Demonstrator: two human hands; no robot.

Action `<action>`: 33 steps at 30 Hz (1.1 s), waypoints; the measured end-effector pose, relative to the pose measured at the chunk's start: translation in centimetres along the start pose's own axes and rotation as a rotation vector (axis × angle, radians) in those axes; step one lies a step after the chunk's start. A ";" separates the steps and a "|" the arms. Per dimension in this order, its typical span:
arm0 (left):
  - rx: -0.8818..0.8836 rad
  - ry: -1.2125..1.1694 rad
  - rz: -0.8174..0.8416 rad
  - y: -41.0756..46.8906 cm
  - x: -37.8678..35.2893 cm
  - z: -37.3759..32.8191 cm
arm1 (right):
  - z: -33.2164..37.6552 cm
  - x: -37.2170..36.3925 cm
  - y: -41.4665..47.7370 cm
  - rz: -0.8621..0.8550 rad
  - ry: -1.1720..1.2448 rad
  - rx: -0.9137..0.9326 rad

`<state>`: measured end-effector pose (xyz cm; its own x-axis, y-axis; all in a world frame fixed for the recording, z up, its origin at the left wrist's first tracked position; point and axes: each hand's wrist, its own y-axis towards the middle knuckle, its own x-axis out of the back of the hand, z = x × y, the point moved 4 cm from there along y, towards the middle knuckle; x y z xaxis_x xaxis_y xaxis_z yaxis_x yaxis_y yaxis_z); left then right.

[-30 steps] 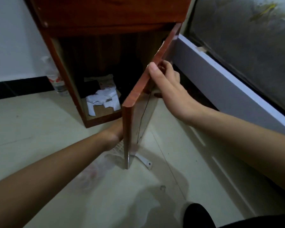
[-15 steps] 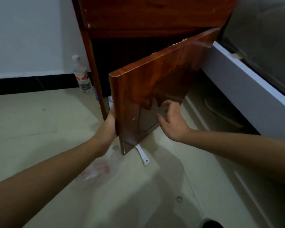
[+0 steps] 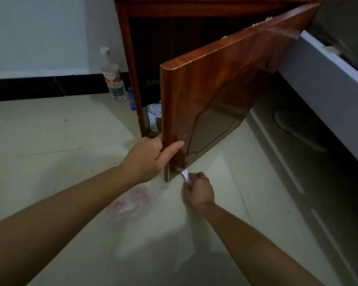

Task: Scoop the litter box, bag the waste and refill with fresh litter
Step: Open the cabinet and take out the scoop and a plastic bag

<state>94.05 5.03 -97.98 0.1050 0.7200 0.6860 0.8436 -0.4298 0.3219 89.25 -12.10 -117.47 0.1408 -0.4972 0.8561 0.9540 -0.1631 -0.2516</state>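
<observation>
While the left hand grips the free edge of the wooden cabinet door at mid-frame, the right hand pinches a white strip at the door's lower corner. A translucent red-printed plastic bag lies on the floor tiles just below the left wrist.

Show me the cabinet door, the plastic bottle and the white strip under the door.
cabinet door (image 3: 215, 89), head view, middle of its front face.
plastic bottle (image 3: 112, 77), head view, on its label.
white strip (image 3: 184, 174), head view, bare part below the door's corner.
</observation>
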 end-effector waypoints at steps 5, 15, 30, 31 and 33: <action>-0.070 -0.015 0.003 0.1 0.0 0.8 | -0.3 -0.7 0.1 -0.024 -0.009 0.077; 0.009 0.021 -0.068 0.4 0.7 1.4 | 4.3 -5.2 -4.0 0.023 -0.165 0.465; 0.217 0.677 -0.107 4.9 4.6 5.1 | 7.8 6.1 4.7 -0.346 0.189 0.365; 0.228 0.713 -0.095 5.4 4.7 5.3 | 8.3 6.1 5.3 -0.325 0.192 0.378; 0.246 0.745 -0.077 6.3 5.0 5.9 | 9.0 6.0 6.1 -0.299 0.207 0.391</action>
<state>103.03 9.10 -96.35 -0.2657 0.1507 0.9522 0.9355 -0.1982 0.2924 98.34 -8.37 -109.82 -0.1703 -0.6422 0.7474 0.9774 -0.0135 0.2111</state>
